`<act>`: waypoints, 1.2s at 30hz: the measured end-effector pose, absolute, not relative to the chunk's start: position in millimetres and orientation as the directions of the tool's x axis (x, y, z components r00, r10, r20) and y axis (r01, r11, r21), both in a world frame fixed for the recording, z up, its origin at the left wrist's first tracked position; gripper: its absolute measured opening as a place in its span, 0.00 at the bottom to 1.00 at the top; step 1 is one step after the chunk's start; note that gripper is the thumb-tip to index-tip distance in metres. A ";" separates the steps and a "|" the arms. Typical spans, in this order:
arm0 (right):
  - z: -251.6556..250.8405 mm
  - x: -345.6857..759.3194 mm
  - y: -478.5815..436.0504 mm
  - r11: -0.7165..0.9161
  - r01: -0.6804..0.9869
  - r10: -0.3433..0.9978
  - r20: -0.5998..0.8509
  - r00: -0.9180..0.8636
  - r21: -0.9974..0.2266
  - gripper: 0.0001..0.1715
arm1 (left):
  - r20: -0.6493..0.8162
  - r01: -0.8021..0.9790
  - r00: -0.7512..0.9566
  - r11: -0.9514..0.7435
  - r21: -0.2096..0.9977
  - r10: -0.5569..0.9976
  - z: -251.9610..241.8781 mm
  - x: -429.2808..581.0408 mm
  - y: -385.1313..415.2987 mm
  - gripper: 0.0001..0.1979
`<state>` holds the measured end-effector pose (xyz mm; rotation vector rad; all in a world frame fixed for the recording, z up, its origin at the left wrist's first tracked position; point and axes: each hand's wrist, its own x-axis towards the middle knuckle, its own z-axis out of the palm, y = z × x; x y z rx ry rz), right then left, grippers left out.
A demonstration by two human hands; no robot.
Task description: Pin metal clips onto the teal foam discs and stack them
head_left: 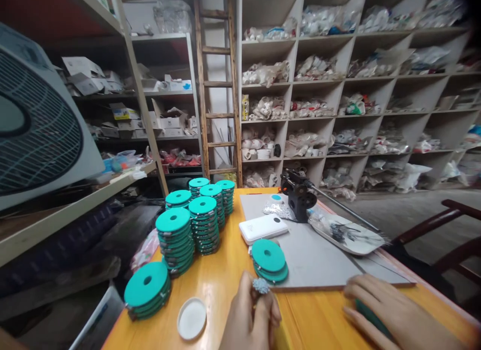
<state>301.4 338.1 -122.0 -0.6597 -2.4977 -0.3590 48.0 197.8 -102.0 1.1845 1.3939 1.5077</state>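
My left hand [250, 312] is closed at the front edge of the table, fingers curled in. A sparkly silver-blue thing [260, 286] shows at its fingers; I cannot tell whether it is held or worn. Just beyond lie a few teal discs [268, 254] with centre holes, stacked at the board's edge. To the right, my right hand [387, 307] curls over a dark green object [370, 317], mostly hidden by the fingers. A round white lid [192, 318] lies left of my left hand. Nearer the left edge stands a short stack of teal discs [147, 290].
Tall stacks of teal discs [203, 227] crowd the table's back left. On the grey board [315, 262] are a white power bank [263, 228], a black hand-cranked device [298, 194] and a white tray [351, 234]. A fan [41, 109] stands left; shelves and a ladder [220, 84] are behind.
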 end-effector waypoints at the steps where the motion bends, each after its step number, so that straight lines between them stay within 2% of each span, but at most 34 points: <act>1: -104.2 286.6 335.2 0.852 0.512 0.348 0.611 -0.711 0.110 0.14 | 0.137 0.051 -0.298 -0.128 0.990 0.945 -102.7 49.2 196.2 0.19; 3: -64.7 242.6 323.8 0.930 0.358 0.249 0.579 -0.776 0.079 0.16 | 0.166 0.042 -0.335 -0.162 0.986 0.927 -101.6 53.0 194.5 0.19; 5: -30.6 187.4 310.0 0.977 0.214 0.184 0.570 -0.801 -0.014 0.14 | 0.166 0.035 -0.440 -0.168 0.985 0.883 -94.2 56.6 198.1 0.19; 7: -12.2 131.2 296.9 0.991 0.073 0.124 0.564 -0.817 -0.112 0.15 | 0.090 0.001 -0.601 -0.112 0.994 0.794 -80.3 55.7 208.2 0.18; 8: -10.1 105.2 290.3 0.986 -0.013 0.075 0.515 -0.854 -0.166 0.17 | 0.081 -0.006 -0.646 -0.112 0.994 0.759 -72.1 52.0 214.4 0.16; 10: -18.1 58.9 275.9 0.966 -0.182 -0.090 0.426 -0.900 -0.181 0.18 | 0.093 -0.001 -0.712 -0.133 0.991 0.696 -56.7 37.5 224.0 0.15; 13: -44.1 4.8 251.3 0.950 -0.272 -0.203 0.357 -0.912 -0.154 0.14 | 0.134 0.025 -0.798 -0.190 0.982 0.588 -44.1 5.7 221.3 0.16; 16: -60.7 -27.4 230.9 0.961 -0.228 -0.164 0.338 -0.927 -0.157 0.13 | 0.180 0.049 -0.826 -0.249 0.967 0.534 -45.5 -19.6 204.9 0.16; 18: -60.5 -31.1 225.0 0.962 -0.188 -0.112 0.343 -0.933 -0.197 0.11 | 0.208 0.055 -0.813 -0.285 0.957 0.544 -50.6 -26.7 194.5 0.15; 20: -54.3 -17.8 226.2 0.956 -0.148 -0.048 0.365 -0.930 -0.252 0.13 | 0.239 0.056 -0.779 -0.314 0.948 0.580 -55.9 -25.8 184.9 0.14; 24: -40.4 51.3 239.7 0.866 -0.031 0.221 0.437 -0.872 -0.498 0.21 | 0.336 0.124 -0.691 -0.353 0.927 0.640 -58.0 -7.3 163.2 0.08; 27: -36.9 114.9 245.9 0.801 0.119 0.432 0.430 -0.793 -0.587 0.17 | 0.443 0.225 -0.658 -0.402 0.888 0.609 -51.8 9.3 156.2 0.06; 29: -38.4 150.1 246.2 0.784 0.238 0.540 0.441 -0.716 -0.574 0.15 | 0.451 0.305 -0.611 -0.332 0.893 0.650 -49.3 17.0 161.5 0.08; 31: -42.6 175.7 244.9 0.782 0.312 0.593 0.490 -0.638 -0.540 0.15 | 0.373 0.362 -0.460 -0.213 0.907 0.806 -52.0 22.4 171.7 0.17; 33: -48.9 192.5 243.2 0.807 0.337 0.584 0.570 -0.578 -0.485 0.18 | 0.303 0.425 -0.334 -0.144 0.893 0.892 -60.5 26.7 181.6 0.20; 36: -59.9 206.3 240.7 0.863 0.350 0.503 0.669 -0.547 -0.363 0.22 | 0.368 0.544 -0.238 -0.191 0.817 0.899 -76.5 32.0 188.2 0.15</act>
